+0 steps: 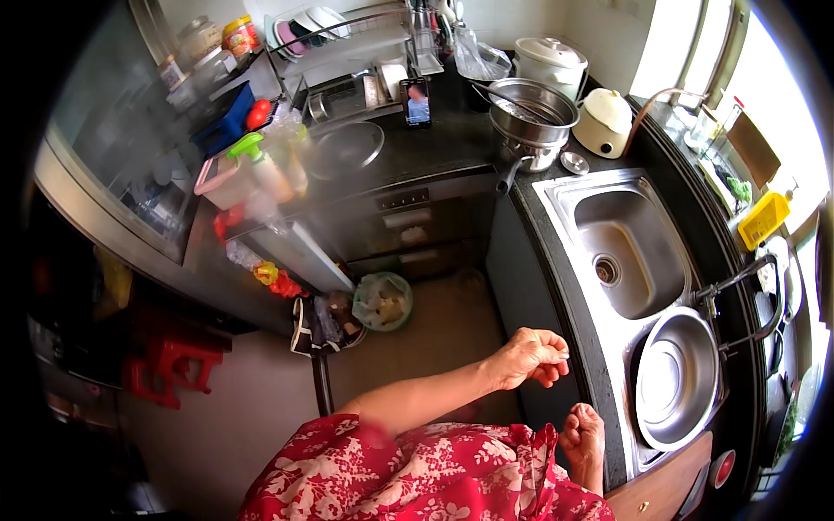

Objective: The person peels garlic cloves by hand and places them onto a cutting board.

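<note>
My left hand (530, 356) is in the air beside the counter's front edge, its fingers curled in and pressed together, with nothing visible in them. Just below and to the right, my right hand (584, 434) is half closed, fingers bent toward the palm, also with no object showing. The two hands are apart. Nearest to them on the right are the steel sink (634, 252) and a round steel basin (678, 379) resting in its second bowl. A red floral garment (408, 473) covers my body below.
Steel pots (532, 108) and a cream cooker (604, 123) stand on the back counter beside a propped phone (416, 102). The faucet (747, 304) reaches over the basin. A lined bin (382, 301) and a red stool (178, 358) are on the floor; a wooden board (665, 482) lies lower right.
</note>
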### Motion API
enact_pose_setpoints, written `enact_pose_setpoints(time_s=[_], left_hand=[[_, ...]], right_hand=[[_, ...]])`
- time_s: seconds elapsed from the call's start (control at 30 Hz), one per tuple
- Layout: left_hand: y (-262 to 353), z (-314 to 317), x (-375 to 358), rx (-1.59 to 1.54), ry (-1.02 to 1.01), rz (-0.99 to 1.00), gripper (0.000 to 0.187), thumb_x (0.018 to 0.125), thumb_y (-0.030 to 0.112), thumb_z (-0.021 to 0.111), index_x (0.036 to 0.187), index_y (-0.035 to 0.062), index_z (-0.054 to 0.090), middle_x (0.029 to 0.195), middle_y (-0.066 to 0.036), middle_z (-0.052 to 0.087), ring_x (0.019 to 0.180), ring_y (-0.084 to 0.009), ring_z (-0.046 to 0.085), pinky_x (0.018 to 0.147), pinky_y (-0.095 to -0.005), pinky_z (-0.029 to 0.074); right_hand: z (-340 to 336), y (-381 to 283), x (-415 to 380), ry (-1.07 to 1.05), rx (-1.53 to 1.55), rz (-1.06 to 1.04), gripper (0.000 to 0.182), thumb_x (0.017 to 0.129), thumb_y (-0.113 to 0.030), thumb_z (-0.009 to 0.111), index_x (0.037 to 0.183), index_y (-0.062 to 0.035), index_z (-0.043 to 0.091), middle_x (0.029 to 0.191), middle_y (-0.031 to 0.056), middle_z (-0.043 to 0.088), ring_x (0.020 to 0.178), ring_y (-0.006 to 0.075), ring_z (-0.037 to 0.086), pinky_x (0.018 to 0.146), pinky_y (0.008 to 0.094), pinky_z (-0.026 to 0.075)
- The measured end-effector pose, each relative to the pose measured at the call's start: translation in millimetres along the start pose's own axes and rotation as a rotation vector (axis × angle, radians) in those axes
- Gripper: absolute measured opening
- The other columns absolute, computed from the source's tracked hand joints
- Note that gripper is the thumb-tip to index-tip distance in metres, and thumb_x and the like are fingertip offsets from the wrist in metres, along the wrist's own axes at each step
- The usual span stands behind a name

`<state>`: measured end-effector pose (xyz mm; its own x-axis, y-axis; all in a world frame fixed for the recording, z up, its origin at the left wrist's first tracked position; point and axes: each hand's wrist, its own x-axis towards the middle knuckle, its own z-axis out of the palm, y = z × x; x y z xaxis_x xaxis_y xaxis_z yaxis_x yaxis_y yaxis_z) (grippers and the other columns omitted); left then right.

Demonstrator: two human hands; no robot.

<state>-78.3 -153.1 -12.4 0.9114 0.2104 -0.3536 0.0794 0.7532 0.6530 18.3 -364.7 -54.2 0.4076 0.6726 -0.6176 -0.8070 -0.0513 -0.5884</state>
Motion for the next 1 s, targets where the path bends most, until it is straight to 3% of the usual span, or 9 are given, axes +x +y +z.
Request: enact_pose_setpoints(time_s=[0.27, 0.43, 0.57, 0.6, 0.7, 0.73, 0.8, 0.87, 1.0], left_hand=[[-34, 72, 23, 0.334, -0.112, -0.093, 0.018, 0.08, 0.007, 0.057, 0.094, -0.0052, 0.057, 0.076, -0.015, 0.062, 0.06, -0.0156, 0.06, 0.053, -0.0274, 0.053], [-100, 118, 41, 0.623, -0.312, -0.129, 0.011, 0.083, 0.007, 0.054, 0.09, -0.0013, 0.058, 0.073, -0.009, 0.062, 0.057, -0.0101, 0.057, 0.052, -0.0211, 0.049], [-167, 166, 61, 0.935, -0.527, -0.082, 0.007, 0.081, 0.007, 0.056, 0.083, 0.0009, 0.06, 0.067, -0.004, 0.059, 0.053, -0.0073, 0.053, 0.048, -0.0193, 0.044], [-177, 168, 59, 1.039, -0.672, 0.085, 0.007, 0.079, 0.006, 0.057, 0.082, 0.0009, 0.06, 0.064, -0.002, 0.058, 0.054, -0.0061, 0.052, 0.048, -0.0195, 0.042], [-221, 203, 63, 1.209, -0.861, 0.377, 0.01, 0.077, 0.009, 0.058, 0.082, -0.0003, 0.058, 0.064, -0.014, 0.059, 0.054, -0.0214, 0.059, 0.051, -0.03, 0.045], [-236, 214, 65, 1.21, -0.873, 0.366, 0.01, 0.077, 0.009, 0.058, 0.082, -0.0003, 0.058, 0.064, -0.014, 0.059, 0.054, -0.0214, 0.059, 0.051, -0.03, 0.045], [-267, 231, 71, 1.334, -0.884, 0.432, 0.01, 0.076, 0.01, 0.055, 0.073, 0.0007, 0.053, 0.067, -0.02, 0.057, 0.064, -0.0366, 0.057, 0.056, -0.0431, 0.045], [-292, 241, 80, 1.365, -0.891, 0.477, 0.01, 0.077, 0.011, 0.055, 0.074, 0.0018, 0.053, 0.067, -0.02, 0.057, 0.064, -0.0365, 0.057, 0.056, -0.0439, 0.045], [-321, 257, 92, 1.44, -0.862, 0.56, 0.011, 0.078, 0.016, 0.056, 0.076, 0.0057, 0.053, 0.068, -0.016, 0.058, 0.064, -0.0354, 0.057, 0.056, -0.0442, 0.046]], right_hand=[[-26, -23, -54, 0.121, -0.092, -0.231, 0.019, 0.084, -0.021, 0.055, 0.087, -0.0029, 0.054, 0.052, -0.0032, 0.039, 0.038, 0.0051, 0.031, 0.035, 0.0186, 0.025], [-86, -20, -99, 0.114, 0.125, -0.31, 0.018, 0.086, -0.023, 0.054, 0.079, -0.007, 0.05, 0.053, -0.006, 0.035, 0.04, 0.0034, 0.029, 0.035, 0.0178, 0.023], [-156, -18, -144, 0.274, 0.292, -0.478, 0.014, 0.085, -0.017, 0.056, 0.076, -0.0077, 0.052, 0.052, -0.0061, 0.035, 0.037, 0.0025, 0.027, 0.031, 0.0179, 0.022], [-155, -12, -165, 0.477, 0.264, -0.514, 0.013, 0.085, -0.018, 0.056, 0.077, -0.008, 0.052, 0.051, -0.0057, 0.035, 0.036, 0.003, 0.026, 0.031, 0.0184, 0.022], [-204, 3, -205, 0.927, 0.124, -0.617, 0.01, 0.084, -0.016, 0.056, 0.078, -0.0086, 0.054, 0.051, -0.0054, 0.034, 0.035, 0.0032, 0.025, 0.03, 0.0184, 0.022], [-222, 11, -218, 1.006, 0.079, -0.664, 0.009, 0.084, -0.014, 0.056, 0.078, -0.0084, 0.054, 0.052, -0.0059, 0.035, 0.036, 0.0026, 0.027, 0.031, 0.0181, 0.022], [-269, 31, -241, 1.195, -0.154, -0.734, 0.01, 0.083, -0.012, 0.056, 0.076, -0.005, 0.055, 0.053, -0.0048, 0.04, 0.043, 0.0028, 0.032, 0.037, 0.0195, 0.026], [-292, 36, -259, 1.406, -0.588, -0.721, 0.011, 0.081, -0.007, 0.056, 0.074, 0.001, 0.056, 0.056, -0.0017, 0.046, 0.054, 0.0048, 0.038, 0.048, 0.0229, 0.033], [-303, 31, -266, 1.361, -0.724, -0.772, 0.007, 0.08, -0.007, 0.056, 0.078, -0.0003, 0.057, 0.058, 0.0048, 0.05, 0.055, 0.0089, 0.045, 0.052, 0.0254, 0.039]])
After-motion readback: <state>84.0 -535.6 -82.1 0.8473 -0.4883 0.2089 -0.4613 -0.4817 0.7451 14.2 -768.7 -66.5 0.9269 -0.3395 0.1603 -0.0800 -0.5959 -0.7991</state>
